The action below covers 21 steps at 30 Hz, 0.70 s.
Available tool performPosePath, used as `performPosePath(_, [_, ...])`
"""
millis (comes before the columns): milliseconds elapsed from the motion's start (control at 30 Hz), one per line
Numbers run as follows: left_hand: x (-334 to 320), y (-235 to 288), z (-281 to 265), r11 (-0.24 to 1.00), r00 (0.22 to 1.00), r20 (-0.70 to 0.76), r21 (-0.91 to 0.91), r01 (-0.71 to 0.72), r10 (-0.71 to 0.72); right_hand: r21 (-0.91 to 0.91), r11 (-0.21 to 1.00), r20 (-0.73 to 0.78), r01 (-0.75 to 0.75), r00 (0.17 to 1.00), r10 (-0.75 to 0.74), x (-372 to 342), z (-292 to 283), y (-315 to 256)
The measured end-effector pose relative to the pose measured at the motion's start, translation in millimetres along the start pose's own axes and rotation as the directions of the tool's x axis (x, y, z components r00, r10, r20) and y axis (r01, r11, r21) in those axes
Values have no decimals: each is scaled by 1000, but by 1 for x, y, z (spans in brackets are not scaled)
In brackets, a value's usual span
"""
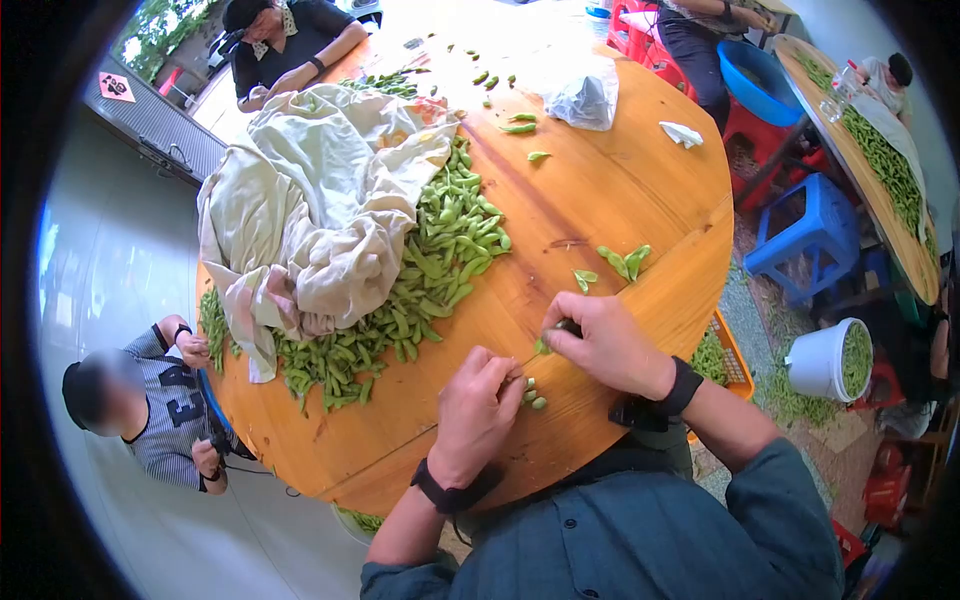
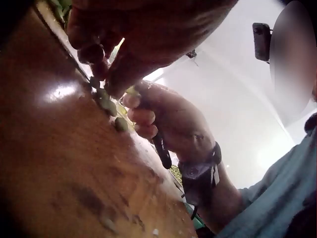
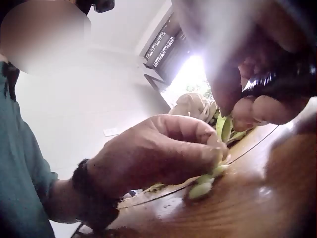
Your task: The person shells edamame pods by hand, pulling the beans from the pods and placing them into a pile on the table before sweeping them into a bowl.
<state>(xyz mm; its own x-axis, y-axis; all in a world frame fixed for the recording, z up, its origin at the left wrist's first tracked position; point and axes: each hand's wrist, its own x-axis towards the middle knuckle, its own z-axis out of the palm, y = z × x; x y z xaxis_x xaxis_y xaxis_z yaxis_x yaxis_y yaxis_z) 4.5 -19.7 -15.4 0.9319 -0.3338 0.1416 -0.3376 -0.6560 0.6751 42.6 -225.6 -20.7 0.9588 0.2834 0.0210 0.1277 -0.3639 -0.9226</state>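
Note:
My right hand (image 1: 612,345) pinches a green soybean pod (image 3: 224,130) between thumb and finger. A dark, shiny object (image 1: 568,327) is held in the same hand; I cannot tell what it is. My left hand (image 1: 475,412) is close beside it, its thumb and fingertips drawn together at a small pale green piece in the right wrist view. Right below those fingertips, several shelled soybeans (image 1: 535,392) lie on the wooden table (image 1: 560,440). Beyond my right hand are loose pods (image 1: 625,262) and a split pod (image 1: 585,279).
A big heap of pods (image 1: 430,270) spreads on the left, partly under a crumpled pale cloth (image 1: 320,200). A plastic bag (image 1: 582,103) and a white tissue (image 1: 681,134) lie farther back. Two people sit around this table. Right of it are a blue stool (image 1: 805,235) and a white bucket (image 1: 818,362).

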Motion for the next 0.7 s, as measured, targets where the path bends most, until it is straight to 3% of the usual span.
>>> performPosePath(67, [-2,5,-4,998,998,-12,-5,59,-59,-322,940,-114,115,981,-159,8,-8,10])
performPosePath(100, [-2,5,-5,998,998,-21,5,62,-62,-316,940,-110,127,979,-170,9,-13,11])
performPosePath(167, [-2,4,-9,998,993,-100,-6,67,-68,-593,805,-192,20,967,-166,11,-26,15])
performPosePath(267, [-6,-9,-12,999,999,-48,43,-18,20,-673,738,-229,-57,964,-134,9,-42,13])
performPosePath(300, [-8,-9,-13,999,998,-52,48,-15,18,-671,739,-226,-51,964,-138,8,-43,7])
performPosePath(367, [-11,-6,-14,991,997,75,-130,1,9,-659,746,-311,-98,938,-151,5,-43,-5])
performPosePath(400, [-11,-3,-16,977,998,54,-206,48,-37,-658,747,-310,-95,938,-154,4,-40,-8])
performPosePath(433, [-9,-6,-18,978,998,53,-203,49,-39,-601,799,-311,-24,928,-206,3,-36,-11])
performPosePath(500, [-3,-18,-28,989,974,-175,-66,131,-141,-538,842,-317,51,913,-257,0,-28,-13])
performPosePath(533, [2,-24,-34,979,940,-273,-58,198,-206,-440,887,-238,140,934,-266,-2,-24,-13])
performPosePath(567, [8,-35,-42,979,939,-274,-56,198,-206,-330,918,-159,220,946,-284,-4,-19,-13])
performPosePath(633, [15,-56,-54,904,862,-403,159,398,-308,-310,913,-119,267,941,-316,-5,-11,-12])
performPosePath(700, [18,-63,-58,897,882,-380,223,382,-280,-260,925,32,278,960,-280,-8,-1,-5])
